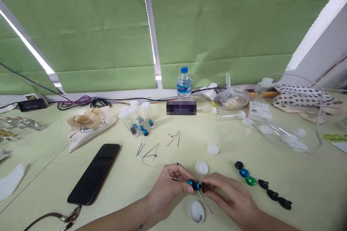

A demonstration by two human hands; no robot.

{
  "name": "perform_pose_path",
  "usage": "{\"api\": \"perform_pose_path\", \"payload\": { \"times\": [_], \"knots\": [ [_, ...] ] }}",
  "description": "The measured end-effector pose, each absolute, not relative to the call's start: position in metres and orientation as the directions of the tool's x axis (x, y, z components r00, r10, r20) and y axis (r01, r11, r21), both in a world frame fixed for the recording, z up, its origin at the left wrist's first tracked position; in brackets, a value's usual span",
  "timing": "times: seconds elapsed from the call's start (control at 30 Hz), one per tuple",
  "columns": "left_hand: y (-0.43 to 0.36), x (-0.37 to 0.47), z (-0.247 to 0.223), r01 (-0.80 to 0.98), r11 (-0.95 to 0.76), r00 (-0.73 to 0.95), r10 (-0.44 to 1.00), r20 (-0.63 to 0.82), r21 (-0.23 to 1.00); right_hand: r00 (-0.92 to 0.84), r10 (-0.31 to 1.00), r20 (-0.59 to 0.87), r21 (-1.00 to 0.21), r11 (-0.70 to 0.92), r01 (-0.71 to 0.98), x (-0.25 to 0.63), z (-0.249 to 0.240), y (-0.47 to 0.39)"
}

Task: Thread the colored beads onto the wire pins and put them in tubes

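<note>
Between both hands is a small blue-and-black metal spool-shaped part (191,183). My left hand (170,184) pinches its blue end, and a thin wire loop (170,176) with a dark tip rises over that hand. My right hand (230,191) has its fingertips closed on the black end. A thin metal rod (205,202) slants down from the part; whether a hand grips it is hidden. Just below lies a white cap (193,211) with tiny metal bits inside. Another white cap (202,168) rests beyond the fingers.
Right of my hands are a green disc (251,181), a blue disc (244,172) and several black pieces (272,195). Ahead lie bent hex keys (148,157), capped clear tubes (148,113) and a water bottle (184,85). A phone (94,173) and cloth pouch (89,130) are left.
</note>
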State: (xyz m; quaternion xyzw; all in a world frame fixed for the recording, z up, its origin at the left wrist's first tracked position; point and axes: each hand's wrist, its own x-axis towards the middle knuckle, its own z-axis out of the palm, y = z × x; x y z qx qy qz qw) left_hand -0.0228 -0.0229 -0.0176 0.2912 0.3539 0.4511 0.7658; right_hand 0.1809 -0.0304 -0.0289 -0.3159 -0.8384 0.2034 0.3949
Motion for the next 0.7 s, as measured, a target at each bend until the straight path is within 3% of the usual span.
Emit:
{"api": "perform_pose_path", "payload": {
  "times": [0.7],
  "knots": [
    [-0.023,-0.026,-0.017,-0.473,0.417,0.356,0.896,-0.265,0.776,-0.552,0.69,0.469,-0.644,0.694,0.322,0.187,-0.017,-0.035]
  ]
}}
